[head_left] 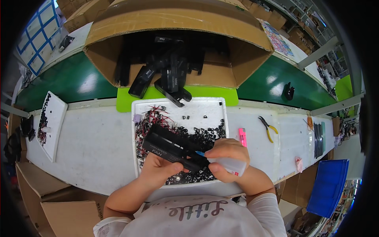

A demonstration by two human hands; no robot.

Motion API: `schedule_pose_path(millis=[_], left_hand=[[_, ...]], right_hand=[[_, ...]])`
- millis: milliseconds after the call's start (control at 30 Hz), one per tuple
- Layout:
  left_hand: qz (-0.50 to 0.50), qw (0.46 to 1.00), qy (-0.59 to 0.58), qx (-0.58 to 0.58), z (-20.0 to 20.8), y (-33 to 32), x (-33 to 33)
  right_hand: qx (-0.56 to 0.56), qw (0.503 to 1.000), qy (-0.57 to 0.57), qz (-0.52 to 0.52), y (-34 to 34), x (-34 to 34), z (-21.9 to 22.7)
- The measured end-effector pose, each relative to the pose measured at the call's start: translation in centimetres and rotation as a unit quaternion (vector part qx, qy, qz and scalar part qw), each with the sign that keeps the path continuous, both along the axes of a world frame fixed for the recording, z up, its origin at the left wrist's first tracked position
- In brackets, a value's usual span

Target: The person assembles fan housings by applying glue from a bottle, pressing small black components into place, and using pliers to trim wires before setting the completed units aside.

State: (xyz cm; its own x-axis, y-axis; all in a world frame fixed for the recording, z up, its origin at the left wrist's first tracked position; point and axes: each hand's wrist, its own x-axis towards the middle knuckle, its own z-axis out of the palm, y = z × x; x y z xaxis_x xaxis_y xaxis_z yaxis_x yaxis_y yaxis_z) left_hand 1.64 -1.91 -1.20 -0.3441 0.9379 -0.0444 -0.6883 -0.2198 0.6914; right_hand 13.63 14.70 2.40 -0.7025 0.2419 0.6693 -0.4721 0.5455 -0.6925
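My left hand (158,170) grips a black fan housing (162,145), long and boxy with pale print, tilted above a white foam tray (179,101). My right hand (230,153) is closed around a small translucent white squeeze bottle (231,165). Its blue tip (200,153) points at the right end of the housing and looks to be touching or very near it. Beneath both hands, the tray holds many small black parts (205,136) and, on its left side, small parts with red and black wires (152,117).
An open cardboard box (177,35) with several black fan housings (175,75) stands behind the tray. Right of the tray lie a pink stick-like item (242,137) and yellow-handled pliers (269,129). A second foam tray (59,118) sits left. One black part (289,91) rests on the green belt (260,85).
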Motion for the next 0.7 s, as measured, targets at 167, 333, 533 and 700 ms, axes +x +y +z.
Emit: schedule_pose_path(millis=[167, 333, 533, 700], left_hand=[[-0.001, 1.0, -0.011, 0.001, -0.1, 0.0, 0.0], [-0.002, 1.0, -0.008, -0.002, 0.0, 0.0, 0.0], [-0.006, 1.0, 0.001, -0.007, 0.0, 0.0, -0.1], [-0.005, 1.0, -0.006, -0.005, 0.2, 0.0, 0.1]], right_hand=[[0.003, 1.0, -0.009, 0.002, -0.1, 0.0, -0.1], [0.015, 1.0, 0.0, 0.002, -0.2, -0.1, 0.0], [0.024, 1.0, 0.008, -0.006, -0.2, -0.2, 0.2], [0.013, 1.0, -0.002, 0.013, 0.8, 0.5, -0.1]])
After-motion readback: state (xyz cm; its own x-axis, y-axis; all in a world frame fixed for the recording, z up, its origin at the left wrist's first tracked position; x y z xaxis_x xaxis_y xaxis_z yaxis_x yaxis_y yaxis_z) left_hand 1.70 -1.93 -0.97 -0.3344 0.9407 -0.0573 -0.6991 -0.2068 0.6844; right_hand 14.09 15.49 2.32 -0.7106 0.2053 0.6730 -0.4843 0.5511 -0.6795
